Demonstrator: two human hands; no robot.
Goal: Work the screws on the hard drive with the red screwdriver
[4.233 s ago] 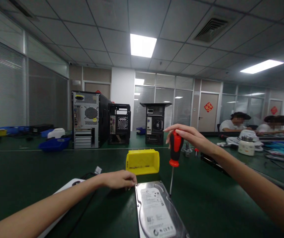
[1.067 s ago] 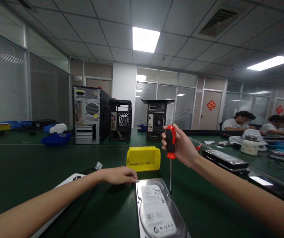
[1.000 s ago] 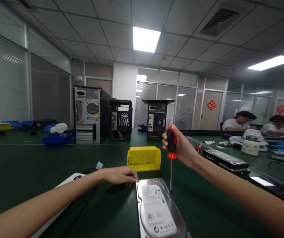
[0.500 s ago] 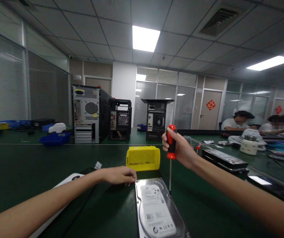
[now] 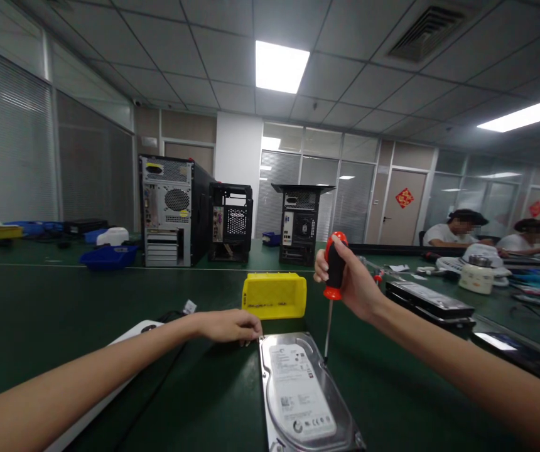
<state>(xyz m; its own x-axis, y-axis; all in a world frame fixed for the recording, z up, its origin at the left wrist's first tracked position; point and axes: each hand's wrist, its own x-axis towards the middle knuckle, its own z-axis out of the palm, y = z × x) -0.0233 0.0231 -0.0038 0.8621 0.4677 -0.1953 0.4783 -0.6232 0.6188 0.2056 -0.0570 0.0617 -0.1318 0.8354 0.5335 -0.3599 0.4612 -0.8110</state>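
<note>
A silver hard drive (image 5: 302,389) with a white label lies flat in front of me, its near end cut off by the picture's lower edge. My right hand (image 5: 348,273) is wrapped around the red and black handle of a screwdriver (image 5: 334,267). The shaft runs down, slightly tilted, and its tip meets the drive's right edge near the far end. At the drive's far left corner, the curled fingers of my left hand (image 5: 235,326) press against the edge; some fingertips are hidden. Just beyond the drive sits a yellow bin (image 5: 274,314) with small screw-like pieces inside.
Computer cases (image 5: 176,207) stand along the back of the green table (image 5: 204,402). A blue tray (image 5: 108,256) is at left. More hard drives (image 5: 430,298) are stacked at right, near a white jar (image 5: 476,275). A cable and white device lie under my left forearm. People sit far right.
The screwdriver's handle has tipped a little to the right with my right hand, its tip staying at the drive's edge. The view has shifted slightly. My left hand keeps its place.
</note>
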